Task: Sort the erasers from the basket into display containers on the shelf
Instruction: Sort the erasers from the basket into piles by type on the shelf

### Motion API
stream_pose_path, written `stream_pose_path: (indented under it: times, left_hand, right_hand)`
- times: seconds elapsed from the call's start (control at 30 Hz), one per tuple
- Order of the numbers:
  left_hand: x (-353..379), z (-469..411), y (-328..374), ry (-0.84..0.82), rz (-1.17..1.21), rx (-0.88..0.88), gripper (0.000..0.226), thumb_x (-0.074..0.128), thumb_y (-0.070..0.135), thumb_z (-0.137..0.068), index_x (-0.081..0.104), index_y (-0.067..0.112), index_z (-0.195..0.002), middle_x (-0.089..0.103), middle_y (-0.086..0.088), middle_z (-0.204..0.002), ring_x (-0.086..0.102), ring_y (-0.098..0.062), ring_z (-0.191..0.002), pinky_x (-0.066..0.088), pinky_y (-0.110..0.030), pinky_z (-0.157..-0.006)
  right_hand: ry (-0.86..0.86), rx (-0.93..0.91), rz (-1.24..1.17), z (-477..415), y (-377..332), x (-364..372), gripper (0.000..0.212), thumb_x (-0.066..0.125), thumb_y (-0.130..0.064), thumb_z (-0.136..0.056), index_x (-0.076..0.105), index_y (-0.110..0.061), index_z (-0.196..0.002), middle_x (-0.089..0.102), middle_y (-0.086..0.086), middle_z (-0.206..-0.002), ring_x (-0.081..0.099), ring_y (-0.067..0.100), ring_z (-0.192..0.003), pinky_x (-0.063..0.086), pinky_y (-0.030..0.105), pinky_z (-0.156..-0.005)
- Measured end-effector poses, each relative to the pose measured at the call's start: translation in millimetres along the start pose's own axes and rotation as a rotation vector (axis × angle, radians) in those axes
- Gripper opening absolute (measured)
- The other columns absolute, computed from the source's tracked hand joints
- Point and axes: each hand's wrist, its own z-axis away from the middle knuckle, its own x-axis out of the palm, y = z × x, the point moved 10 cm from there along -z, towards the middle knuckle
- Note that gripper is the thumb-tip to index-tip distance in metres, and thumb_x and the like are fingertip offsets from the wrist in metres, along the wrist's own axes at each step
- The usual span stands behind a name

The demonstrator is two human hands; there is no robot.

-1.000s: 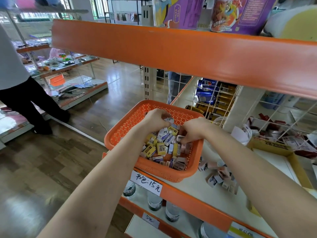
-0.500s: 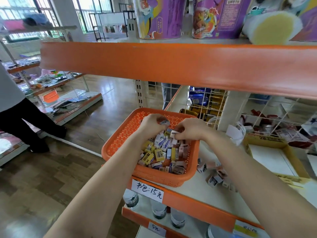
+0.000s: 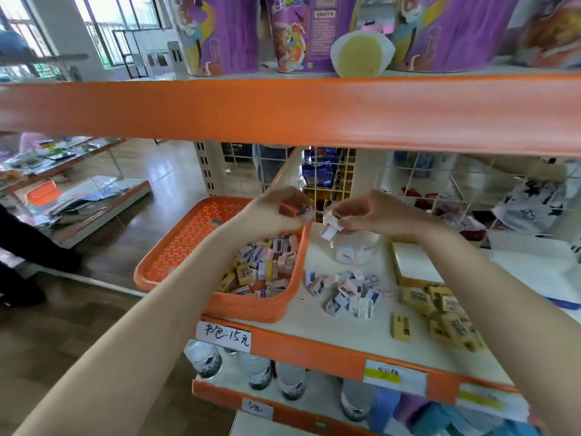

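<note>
While my right hand (image 3: 372, 215) pinches a few white erasers (image 3: 330, 225) just above the clear jar (image 3: 353, 253) beneath it, I should let go squarely over its mouth so none spill, with my left hand (image 3: 276, 212) alongside gripping a reddish eraser (image 3: 290, 209) over the rim of the basket (image 3: 188, 243)

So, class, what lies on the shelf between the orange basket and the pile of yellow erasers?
A loose heap of white and pink erasers, seen in the head view.

Orange perforated basket (image 3: 176, 247), purple cartoon-printed tubs (image 3: 220, 36)
</note>
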Motion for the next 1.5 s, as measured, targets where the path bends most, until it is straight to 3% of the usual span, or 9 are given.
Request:
stream_pose_path:
  times: [0.17,0.3,0.47,0.6,0.73,0.9,1.1,1.33,1.5]
  left_hand:
    - [68.8,4.6,29.6,-0.190,-0.223,0.089,0.029,0.070,0.020,-0.081,0.060,0.022,-0.108,0.057,0.010,-0.101,0.058,-0.004,-0.091,0.048,-0.014,-0.080]
    - [101.4,3.1,30.2,-0.245,-0.344,0.131,0.033,0.073,0.016,-0.079,0.064,0.014,-0.110,0.058,0.003,-0.103,0.057,-0.006,-0.087,0.049,-0.020,-0.080]
    - [121.8,-2.5,25.0,-0.291,-0.468,0.109,0.036,0.071,0.014,-0.081,0.063,0.012,-0.116,0.061,-0.005,-0.112,0.060,-0.017,-0.099,0.052,-0.034,-0.086]
    - [125.0,-5.8,16.3,-0.326,-0.516,0.048,0.041,0.069,0.016,-0.083,0.059,0.012,-0.123,0.062,-0.005,-0.114,0.063,-0.020,-0.093,0.054,-0.037,-0.083]
    - [125.2,-7.2,16.7,-0.349,-0.551,0.045,0.044,0.068,0.018,-0.083,0.058,0.010,-0.125,0.062,-0.005,-0.118,0.061,-0.019,-0.102,0.050,-0.033,-0.089]
    - [111.4,-8.3,25.6,-0.292,-0.461,0.057,0.044,0.068,0.020,-0.084,0.058,0.013,-0.126,0.060,-0.001,-0.124,0.057,-0.010,-0.107,0.043,-0.017,-0.085]
    - [62.8,-3.0,32.6,-0.059,-0.305,0.118,0.035,0.052,0.006,-0.084,0.066,0.016,-0.115,0.065,0.005,-0.114,0.056,0.002,-0.091,0.039,0.000,-0.075]
    - [0.4,11.9,7.3,0.151,-0.122,0.072,0.016,0.063,0.019,-0.085,0.066,0.030,-0.096,0.064,0.022,-0.095,0.060,0.008,-0.088,0.050,-0.011,-0.080]
    - [-21.0,26.8,-33.9,0.158,-0.104,-0.037,0.018,0.061,0.018,-0.082,0.064,0.030,-0.095,0.065,0.014,-0.094,0.060,0.002,-0.080,0.046,-0.014,-0.070]
  right_hand:
    - [-0.025,0.179,0.061,32.5,55.3,-5.9,0.020,0.063,-0.031,-0.086,0.066,-0.029,-0.106,0.069,-0.014,-0.096,0.067,0.003,-0.086,0.048,0.021,-0.083]
    - [-0.068,0.193,0.191,47.8,71.3,9.9,0.014,0.063,-0.029,-0.087,0.063,-0.034,-0.100,0.059,-0.026,-0.085,0.055,-0.013,-0.073,0.036,0.009,-0.063]
    - [-0.087,0.161,0.106,50.3,73.1,24.6,0.027,0.066,-0.021,-0.086,0.062,-0.032,-0.110,0.057,-0.026,-0.086,0.051,-0.023,-0.069,0.040,0.007,-0.064]
    - [-0.156,0.164,0.017,51.5,73.1,34.1,0.036,0.064,-0.002,-0.082,0.061,-0.028,-0.107,0.064,-0.016,-0.098,0.062,-0.007,-0.091,0.053,0.019,-0.082]
    - [-0.176,0.138,-0.009,53.2,70.3,38.6,0.039,0.062,0.002,-0.081,0.060,-0.027,-0.108,0.064,-0.012,-0.093,0.064,0.001,-0.090,0.054,0.020,-0.081]
    - [-0.182,0.143,0.015,53.7,75.8,42.7,0.044,0.066,0.002,-0.079,0.059,-0.023,-0.114,0.060,-0.012,-0.086,0.063,0.005,-0.081,0.055,0.031,-0.084]
    - [-0.120,0.110,0.019,50.4,69.2,37.7,0.040,0.061,0.004,-0.081,0.061,-0.023,-0.110,0.065,-0.007,-0.094,0.066,0.007,-0.088,0.055,0.029,-0.085]
    - [0.216,-0.035,0.018,23.7,18.5,6.3,0.021,0.064,-0.007,-0.086,0.062,-0.024,-0.098,0.061,-0.015,-0.086,0.056,-0.012,-0.072,0.044,0.004,-0.067]
    - [0.263,-0.105,-0.014,-4.9,-20.6,11.7,0.024,0.066,-0.015,-0.085,0.059,-0.038,-0.087,0.064,-0.019,-0.086,0.060,-0.010,-0.076,0.047,0.004,-0.069]
